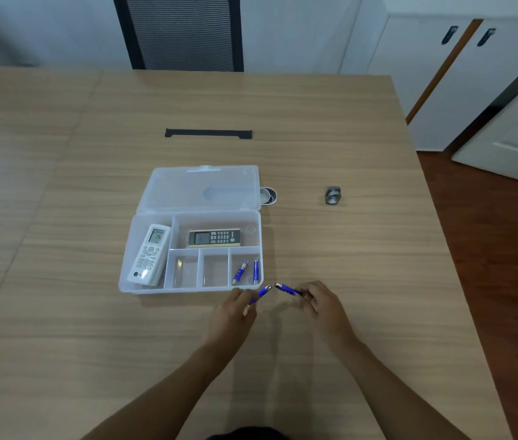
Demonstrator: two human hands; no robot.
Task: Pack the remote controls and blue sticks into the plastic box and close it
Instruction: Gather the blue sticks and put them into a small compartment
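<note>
Left hand: the left hand (231,312) is just in front of the box's near right corner, and its fingers are closed around a blue stick (261,293), whose metal tip points up and to the right.
Right hand: the right hand (321,301) is beside the left one, a little to the right, and it pinches a second blue stick (288,289), whose metal tip points to the left, toward the tip of the other stick; the two tips are near but they do not touch.
Table: the wooden table (346,249) carries everything in this scene.
Plastic box: the clear plastic box (143,289) is open on the table, just beyond the hands, and it has dividers inside.
Near right compartment: two blue sticks in the box (240,272) lie here side by side, with their rings toward the far side.
Near middle compartments: I see nothing inside these two.
Left compartment: the white remote (151,254) lies lengthwise here, with its screen at the far end.
Far right compartment: the dark remote (214,237) lies crosswise here, with the buttons up.
Lid: the lid (200,189) is folded back flat on the table behind the box.
Beyond the box: a round grommet (269,195) shows at the right edge of the lid, a small grey object (333,195) stands well apart to the right, and a black strip (208,134) lies farther back.
Far edge: a black chair (181,33) stands behind the table.
</note>
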